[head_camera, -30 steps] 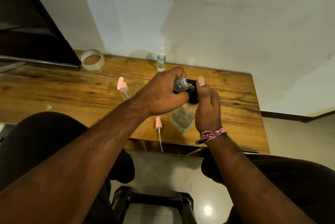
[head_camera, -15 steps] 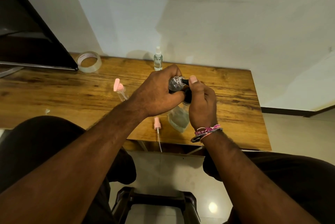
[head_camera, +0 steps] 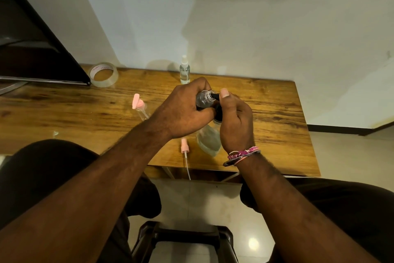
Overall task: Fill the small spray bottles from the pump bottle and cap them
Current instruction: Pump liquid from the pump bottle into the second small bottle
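Note:
My left hand [head_camera: 183, 111] grips a small clear spray bottle [head_camera: 203, 98] with its open neck against the black spout of the pump bottle. My right hand [head_camera: 234, 122] is curled round the black pump head [head_camera: 217, 111], thumb on top. The pump bottle's clear body [head_camera: 209, 141] stands on the wooden table [head_camera: 277, 126], partly hidden by my hands. A loose pink spray cap with a dip tube [head_camera: 184, 149] lies at the table's front edge. A small bottle with a pink cap [head_camera: 140, 108] stands left. A capped clear spray bottle [head_camera: 184, 70] stands at the back by the wall.
A roll of clear tape [head_camera: 103, 74] lies at the back left beside a dark monitor [head_camera: 32, 45]. The white wall runs behind the table. A dark stool [head_camera: 185, 239] stands on the tiled floor between my knees.
Both hands keep their hold on the small bottle and pump head. My view has shifted slightly.

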{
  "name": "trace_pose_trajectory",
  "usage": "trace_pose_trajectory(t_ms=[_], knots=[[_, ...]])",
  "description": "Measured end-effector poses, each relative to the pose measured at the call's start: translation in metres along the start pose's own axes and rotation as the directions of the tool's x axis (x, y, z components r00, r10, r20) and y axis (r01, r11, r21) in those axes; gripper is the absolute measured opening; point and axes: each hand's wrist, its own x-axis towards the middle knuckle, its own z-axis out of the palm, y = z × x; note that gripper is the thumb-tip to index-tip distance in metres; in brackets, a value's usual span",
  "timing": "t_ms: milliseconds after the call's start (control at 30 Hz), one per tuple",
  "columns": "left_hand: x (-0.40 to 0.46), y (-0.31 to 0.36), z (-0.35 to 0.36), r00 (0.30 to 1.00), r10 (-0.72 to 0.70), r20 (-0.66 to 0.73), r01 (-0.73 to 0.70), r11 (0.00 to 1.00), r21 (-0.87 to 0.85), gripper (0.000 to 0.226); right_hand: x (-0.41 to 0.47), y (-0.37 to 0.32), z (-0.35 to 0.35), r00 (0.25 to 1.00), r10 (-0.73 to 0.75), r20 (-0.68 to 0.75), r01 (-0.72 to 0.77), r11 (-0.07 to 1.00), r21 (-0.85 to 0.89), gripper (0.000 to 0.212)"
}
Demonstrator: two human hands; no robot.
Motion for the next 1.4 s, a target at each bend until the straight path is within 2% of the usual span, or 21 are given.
trace_pose_trajectory(t_ms=[167, 367, 500, 633, 967, 1100, 1167, 1400], knots=[[0.000, 0.004, -0.002, 1.000, -0.009, -0.022, 0.008, 1.000, -0.016, 0.020, 0.001, -0.005, -0.006, 0.995, 0.049, 0.093, -0.054, 0.997, 0.057, 0.072], [0.000, 0.004, -0.005, 1.000, -0.009, -0.002, 0.009, 1.000, -0.007, 0.024, 0.001, -0.010, -0.011, 0.985, 0.107, 0.136, -0.126, 0.981, 0.146, 0.056], [0.000, 0.005, -0.005, 1.000, -0.008, -0.008, 0.008, 1.000, -0.011, 0.023, 0.001, -0.006, -0.007, 0.989, 0.090, 0.117, -0.101, 0.990, 0.093, 0.074], [-0.002, 0.005, -0.005, 1.000, -0.013, -0.004, 0.013, 0.999, -0.034, 0.021, 0.004, -0.003, -0.003, 0.991, 0.086, 0.099, -0.092, 0.994, 0.055, 0.080], [-0.003, 0.004, -0.001, 1.000, -0.016, -0.001, 0.016, 0.999, -0.031, 0.019, 0.002, 0.000, -0.002, 0.999, 0.002, 0.050, -0.004, 0.999, 0.052, 0.059], [-0.003, 0.003, -0.002, 1.000, -0.015, 0.008, 0.015, 1.000, -0.026, 0.021, 0.003, -0.001, 0.000, 0.998, -0.042, 0.046, 0.040, 0.998, 0.047, 0.041], [-0.003, 0.003, -0.003, 1.000, -0.018, 0.012, 0.018, 0.999, -0.031, 0.021, 0.003, -0.002, 0.000, 0.998, -0.035, 0.057, 0.033, 0.998, 0.045, 0.039], [-0.003, 0.006, -0.003, 1.000, -0.006, -0.015, 0.006, 0.999, -0.033, 0.020, 0.004, -0.002, -0.006, 0.988, 0.035, 0.151, -0.041, 0.998, 0.037, 0.081]])
